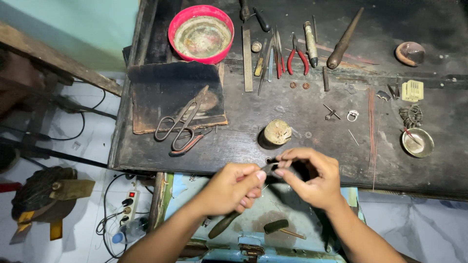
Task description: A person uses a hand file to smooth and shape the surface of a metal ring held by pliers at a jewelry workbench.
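Where both hands meet, the pliers [267, 169] sit in the left hand's [234, 187] grip.

Dark metal pliers [246, 197] with long dark handles sit in my left hand [235, 187], angled from lower left up to the right, handle ends sticking out below my fist over the open drawer. Jaw tips point up-right at the front edge of the bench, where my right hand [312, 178] pinches at them with thumb and forefinger. Whatever sits in the jaws is too small to make out.
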